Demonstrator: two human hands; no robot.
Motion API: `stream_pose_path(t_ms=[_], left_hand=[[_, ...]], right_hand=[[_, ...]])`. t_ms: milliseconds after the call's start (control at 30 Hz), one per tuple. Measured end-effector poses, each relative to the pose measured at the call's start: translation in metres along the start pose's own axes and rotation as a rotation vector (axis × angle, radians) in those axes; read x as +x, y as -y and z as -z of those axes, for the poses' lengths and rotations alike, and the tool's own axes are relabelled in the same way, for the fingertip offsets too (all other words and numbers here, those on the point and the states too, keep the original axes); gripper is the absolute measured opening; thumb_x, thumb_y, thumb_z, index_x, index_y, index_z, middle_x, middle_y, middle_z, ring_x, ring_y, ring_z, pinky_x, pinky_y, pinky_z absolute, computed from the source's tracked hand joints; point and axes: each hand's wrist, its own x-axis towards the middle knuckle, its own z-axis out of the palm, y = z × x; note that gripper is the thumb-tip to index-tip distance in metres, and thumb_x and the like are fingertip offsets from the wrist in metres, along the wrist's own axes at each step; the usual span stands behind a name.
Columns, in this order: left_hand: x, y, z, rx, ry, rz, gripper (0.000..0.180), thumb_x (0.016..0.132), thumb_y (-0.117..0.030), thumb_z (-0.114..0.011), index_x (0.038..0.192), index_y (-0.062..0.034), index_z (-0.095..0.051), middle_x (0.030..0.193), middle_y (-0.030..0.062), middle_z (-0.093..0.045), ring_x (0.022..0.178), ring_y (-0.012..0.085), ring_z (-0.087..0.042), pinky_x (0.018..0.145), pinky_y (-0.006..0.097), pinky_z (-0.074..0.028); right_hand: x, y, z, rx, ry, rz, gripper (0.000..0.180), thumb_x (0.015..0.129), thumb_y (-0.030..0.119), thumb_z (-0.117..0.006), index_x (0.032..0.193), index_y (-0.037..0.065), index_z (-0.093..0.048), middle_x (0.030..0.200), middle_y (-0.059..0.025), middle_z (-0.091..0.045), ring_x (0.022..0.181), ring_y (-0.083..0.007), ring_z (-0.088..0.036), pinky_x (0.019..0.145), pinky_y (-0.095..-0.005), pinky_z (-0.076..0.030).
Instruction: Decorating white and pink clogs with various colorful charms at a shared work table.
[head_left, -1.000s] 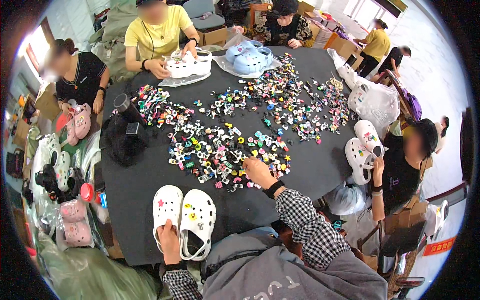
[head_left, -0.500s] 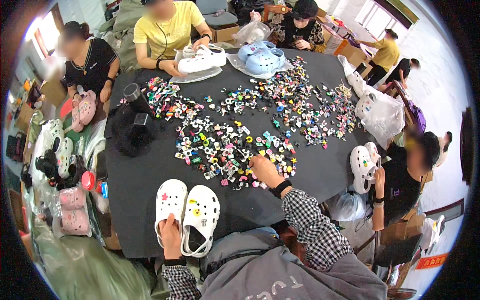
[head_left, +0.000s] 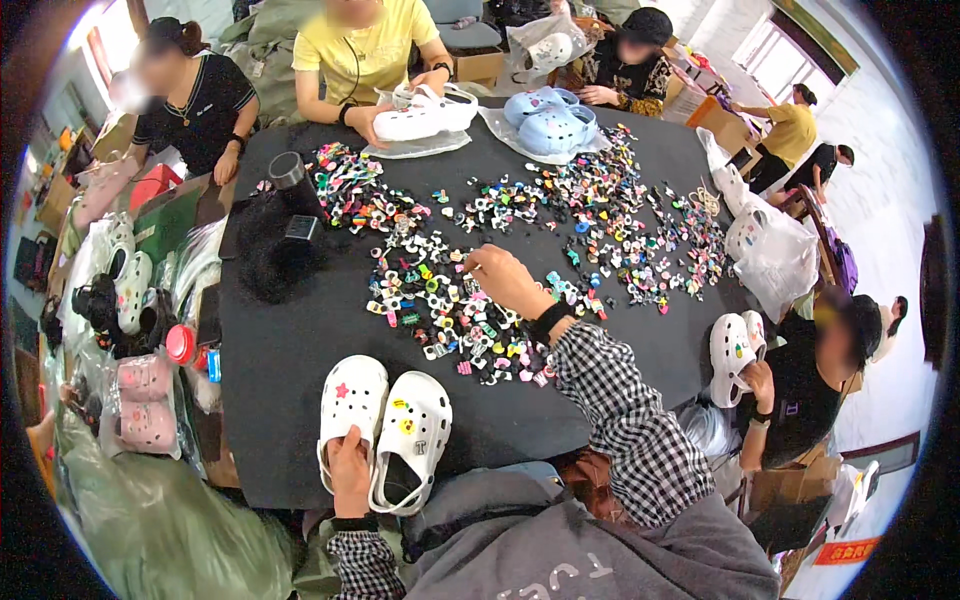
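Left hand (head_left: 350, 470) gripping heel of white clogs (head_left: 385, 425) at black surface (head_left: 290, 350) edge, few charms fitted; right hand (head_left: 505, 280) fingers pinching among loose shoe charms (head_left: 450, 310), many left.

Cardboard box (head_left: 480, 66) behind table, perhaps red sign (head_left: 845, 551) lower right

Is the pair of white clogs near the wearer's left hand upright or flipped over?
Upright: the white perforated foam clogs rest soles-down on the black table, tops and charms facing up, left hand at their heels.
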Motion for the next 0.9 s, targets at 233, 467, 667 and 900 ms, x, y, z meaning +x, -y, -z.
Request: stream_pose_path(t_ms=[233, 467, 667, 900], left_hand=[[0.000, 0.001, 0.006, 0.005, 0.008, 0.006, 0.040, 0.085, -0.001, -0.056, 0.124, 0.0002, -0.045, 0.119, 0.0070, -0.055, 0.104, 0.0162, -0.054, 0.086, 0.029, -0.043], [-0.011, -0.010, -0.016, 0.159, -0.053, 0.033, 0.039, 0.086, -0.005, -0.054, 0.124, 0.0030, -0.044, 0.118, 0.0100, -0.054, 0.105, 0.0196, -0.053, 0.091, 0.031, -0.040], [-0.009, -0.007, -0.008, 0.084, -0.046, -0.006, 0.038, 0.086, -0.006, -0.052, 0.121, 0.0046, -0.044, 0.115, 0.0109, -0.056, 0.103, 0.0201, -0.054, 0.091, 0.032, -0.041], [-0.008, -0.013, -0.007, 0.193, -0.023, 0.070, 0.045, 0.085, -0.001, -0.054, 0.127, 0.0032, -0.040, 0.123, 0.0103, -0.051, 0.111, 0.0202, -0.051, 0.096, 0.032, -0.038]], right_hand=[[0.027, -0.006, -0.057, -0.054, 0.051, -0.010, 0.025, 0.078, 0.000, -0.048, 0.097, 0.007, -0.062, 0.098, -0.0159, -0.058, 0.091, -0.0350, -0.058, 0.079, -0.0427, -0.047], [0.040, -0.026, -0.088, -0.194, 0.074, 0.013, 0.033, 0.075, -0.001, -0.052, 0.106, 0.010, -0.058, 0.107, -0.0129, -0.053, 0.095, -0.0340, -0.055, 0.081, -0.0419, -0.048], [0.045, -0.028, -0.089, -0.078, 0.097, -0.075, 0.019, 0.075, 0.000, -0.054, 0.092, 0.008, -0.054, 0.094, -0.0155, -0.051, 0.089, -0.0380, -0.055, 0.073, -0.0457, -0.046], [0.046, -0.050, -0.081, 0.192, -0.095, -0.099, 0.015, 0.073, -0.005, -0.051, 0.085, 0.005, -0.051, 0.086, -0.0165, -0.057, 0.078, -0.0393, -0.057, 0.068, -0.0460, -0.046]])
